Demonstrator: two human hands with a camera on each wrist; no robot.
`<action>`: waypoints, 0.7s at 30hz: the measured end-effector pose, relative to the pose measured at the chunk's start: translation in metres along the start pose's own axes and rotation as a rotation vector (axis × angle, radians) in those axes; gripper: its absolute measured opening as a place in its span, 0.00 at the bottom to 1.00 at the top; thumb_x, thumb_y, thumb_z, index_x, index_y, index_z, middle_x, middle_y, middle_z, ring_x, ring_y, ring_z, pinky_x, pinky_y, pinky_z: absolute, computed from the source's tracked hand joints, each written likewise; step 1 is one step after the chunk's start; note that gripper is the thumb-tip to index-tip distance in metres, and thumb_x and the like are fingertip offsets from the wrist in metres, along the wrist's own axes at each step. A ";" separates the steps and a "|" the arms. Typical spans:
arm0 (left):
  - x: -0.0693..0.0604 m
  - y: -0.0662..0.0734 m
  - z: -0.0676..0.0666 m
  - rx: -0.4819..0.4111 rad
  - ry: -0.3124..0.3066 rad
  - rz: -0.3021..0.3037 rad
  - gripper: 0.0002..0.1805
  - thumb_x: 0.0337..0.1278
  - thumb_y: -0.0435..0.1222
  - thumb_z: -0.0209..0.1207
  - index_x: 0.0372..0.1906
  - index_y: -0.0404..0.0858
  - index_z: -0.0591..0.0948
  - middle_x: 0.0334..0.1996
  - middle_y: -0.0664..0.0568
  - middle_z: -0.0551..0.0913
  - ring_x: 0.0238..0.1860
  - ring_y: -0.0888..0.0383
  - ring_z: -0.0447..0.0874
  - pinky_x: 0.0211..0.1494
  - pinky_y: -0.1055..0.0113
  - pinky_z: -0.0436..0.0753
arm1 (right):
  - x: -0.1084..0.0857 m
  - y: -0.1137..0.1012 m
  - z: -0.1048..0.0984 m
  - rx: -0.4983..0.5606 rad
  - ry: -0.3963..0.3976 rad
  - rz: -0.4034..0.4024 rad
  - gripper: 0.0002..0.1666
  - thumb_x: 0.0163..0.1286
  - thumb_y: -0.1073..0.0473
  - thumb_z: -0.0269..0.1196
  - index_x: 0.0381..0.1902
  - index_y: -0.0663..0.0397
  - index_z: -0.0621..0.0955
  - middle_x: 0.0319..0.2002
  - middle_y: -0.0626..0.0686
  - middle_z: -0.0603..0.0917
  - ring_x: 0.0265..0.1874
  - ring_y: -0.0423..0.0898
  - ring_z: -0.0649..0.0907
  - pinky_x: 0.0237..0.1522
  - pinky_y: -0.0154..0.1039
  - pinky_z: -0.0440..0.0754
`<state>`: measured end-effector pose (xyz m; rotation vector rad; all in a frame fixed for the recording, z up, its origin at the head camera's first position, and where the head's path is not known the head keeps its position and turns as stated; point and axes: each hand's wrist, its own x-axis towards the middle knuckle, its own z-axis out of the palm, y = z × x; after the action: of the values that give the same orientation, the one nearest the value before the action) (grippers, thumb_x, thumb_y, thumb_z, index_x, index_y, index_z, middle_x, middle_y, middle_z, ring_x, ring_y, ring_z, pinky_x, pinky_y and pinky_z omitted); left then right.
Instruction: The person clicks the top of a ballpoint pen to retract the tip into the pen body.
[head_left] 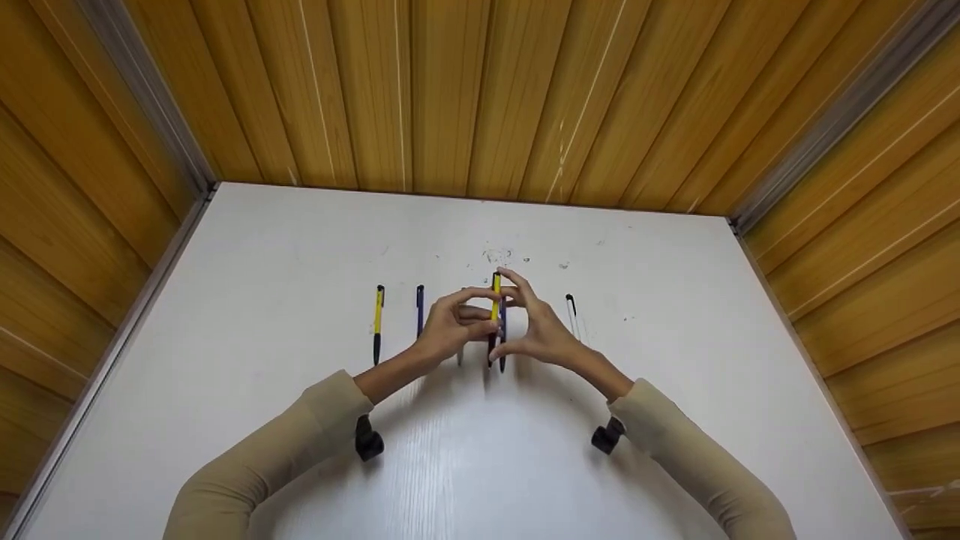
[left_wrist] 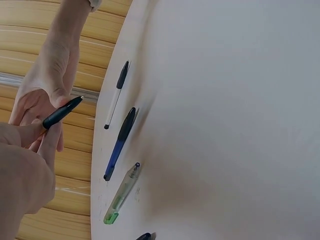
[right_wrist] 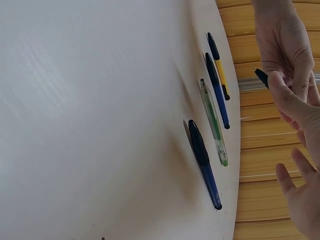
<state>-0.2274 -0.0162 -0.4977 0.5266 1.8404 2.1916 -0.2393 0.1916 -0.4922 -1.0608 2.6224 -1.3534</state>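
Above the table, my left hand (head_left: 448,328) pinches a yellow pen with a black grip (head_left: 496,289) between thumb and fingers. Its dark tip end (left_wrist: 62,112) points out past the fingers in the left wrist view. My right hand (head_left: 546,330) is spread around the same pen, index fingertip at the top end and thumb beside the dark lower part. Below the hands lies a blue pen (right_wrist: 202,160), and next to it a clear green pen (right_wrist: 215,122), largely covered by the left hand in the head view.
On the left of the white table (head_left: 247,315) lie another yellow pen (head_left: 378,322) and another blue pen (head_left: 420,304). A clear pen with black ends (head_left: 571,311) lies on the right. Wooden panels (head_left: 442,97) stand behind the far edge. Small dark marks speckle the far surface.
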 end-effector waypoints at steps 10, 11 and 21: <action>0.004 0.004 0.003 0.002 -0.046 0.009 0.25 0.62 0.21 0.62 0.64 0.28 0.74 0.46 0.26 0.86 0.44 0.52 0.92 0.51 0.54 0.91 | 0.002 0.003 -0.010 0.033 -0.046 -0.031 0.81 0.44 0.56 0.85 0.82 0.59 0.43 0.70 0.58 0.76 0.69 0.59 0.76 0.67 0.63 0.76; 0.004 0.004 0.004 0.006 -0.049 0.012 0.25 0.63 0.21 0.62 0.64 0.28 0.74 0.46 0.24 0.85 0.44 0.52 0.92 0.51 0.55 0.91 | 0.002 0.003 -0.011 0.034 -0.048 -0.028 0.82 0.44 0.56 0.85 0.82 0.59 0.42 0.71 0.57 0.76 0.69 0.59 0.76 0.68 0.63 0.76; 0.001 0.003 0.005 0.085 -0.007 0.001 0.26 0.60 0.24 0.66 0.64 0.34 0.77 0.52 0.25 0.80 0.42 0.58 0.88 0.49 0.57 0.91 | 0.001 0.002 -0.011 0.042 -0.077 0.008 0.84 0.44 0.57 0.85 0.84 0.44 0.39 0.73 0.56 0.73 0.71 0.58 0.73 0.69 0.65 0.74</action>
<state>-0.2260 -0.0119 -0.4944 0.5513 1.9368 2.1167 -0.2441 0.1997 -0.4865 -1.0739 2.5299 -1.3314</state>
